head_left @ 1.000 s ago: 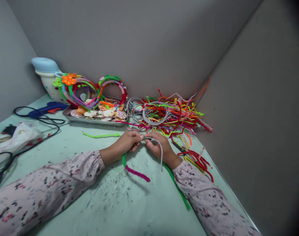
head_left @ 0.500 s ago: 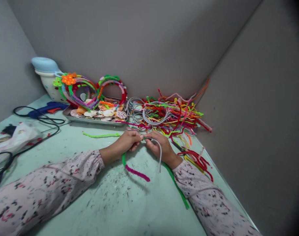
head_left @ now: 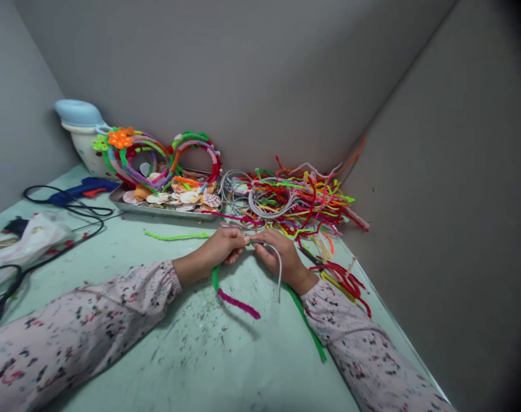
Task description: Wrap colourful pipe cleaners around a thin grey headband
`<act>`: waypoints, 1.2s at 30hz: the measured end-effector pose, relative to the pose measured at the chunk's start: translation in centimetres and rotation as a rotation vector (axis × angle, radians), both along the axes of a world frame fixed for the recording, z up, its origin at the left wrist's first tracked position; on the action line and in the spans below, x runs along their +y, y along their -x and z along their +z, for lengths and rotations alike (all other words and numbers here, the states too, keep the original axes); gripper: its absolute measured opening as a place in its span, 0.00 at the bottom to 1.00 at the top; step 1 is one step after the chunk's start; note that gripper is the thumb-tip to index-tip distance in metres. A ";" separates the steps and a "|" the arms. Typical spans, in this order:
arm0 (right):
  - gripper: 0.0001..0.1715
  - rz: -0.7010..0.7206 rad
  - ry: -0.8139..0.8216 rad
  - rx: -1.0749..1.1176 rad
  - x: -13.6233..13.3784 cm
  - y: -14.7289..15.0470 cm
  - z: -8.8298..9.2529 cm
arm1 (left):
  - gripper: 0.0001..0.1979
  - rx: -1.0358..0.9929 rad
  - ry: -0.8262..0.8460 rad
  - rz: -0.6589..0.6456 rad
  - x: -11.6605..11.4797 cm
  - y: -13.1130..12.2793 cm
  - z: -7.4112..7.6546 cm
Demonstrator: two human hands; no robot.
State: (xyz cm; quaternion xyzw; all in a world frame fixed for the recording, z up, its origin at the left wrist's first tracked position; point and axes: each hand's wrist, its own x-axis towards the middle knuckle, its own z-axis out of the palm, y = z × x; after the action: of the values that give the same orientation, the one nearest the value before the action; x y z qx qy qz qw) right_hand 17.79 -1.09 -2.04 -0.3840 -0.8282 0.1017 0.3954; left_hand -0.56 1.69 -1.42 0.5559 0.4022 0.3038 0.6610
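Observation:
My left hand (head_left: 226,246) is closed on a wire wrapped in pipe cleaner; its green part (head_left: 216,278) and magenta end (head_left: 239,305) hang below the fingers. My right hand (head_left: 279,254) is pinched close beside it, around the bare grey end of the wire (head_left: 279,273), which curves down in front of the palm. A bit of green shows between the two hands' fingertips. A long green pipe cleaner (head_left: 307,323) trails from under my right wrist. Beyond my left hand lies a lime pipe cleaner (head_left: 174,236).
A metal tray (head_left: 170,214) of fabric pieces and colourful headbands (head_left: 195,140) stands at the back. Coiled wires (head_left: 271,212) and a pile of pipe cleaners (head_left: 324,200) lie right of it. Left are a blue tool (head_left: 82,189), black cable (head_left: 88,213) and plastic bag (head_left: 37,243).
The hands keep nearly the same place and grip. The magenta end and the long green pipe cleaner have shifted very slightly to the left.

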 end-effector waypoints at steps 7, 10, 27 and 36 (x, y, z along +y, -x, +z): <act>0.09 -0.066 0.160 0.256 0.2 0.2 0.0 | 0.13 -0.077 0.022 0.029 0.2 0.2 -0.4; 0.10 -0.092 0.307 0.410 0.3 0.1 0.0 | 0.14 -0.146 0.028 0.052 0.4 0.2 -0.6; 0.07 -0.098 0.212 0.013 0.5 -0.5 1.4 | 0.13 -0.196 0.032 0.021 0.5 0.2 -0.7; 0.07 -0.217 -0.033 -0.347 0.3 -1.9 4.1 | 0.12 -0.217 0.051 0.057 -0.1 0.1 0.3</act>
State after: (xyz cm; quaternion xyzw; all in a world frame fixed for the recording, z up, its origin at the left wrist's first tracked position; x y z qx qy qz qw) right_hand 19.73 -0.78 2.04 -0.4762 -0.8392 -0.0230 0.2615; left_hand -0.63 1.55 -1.15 0.4911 0.3517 0.3705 0.7056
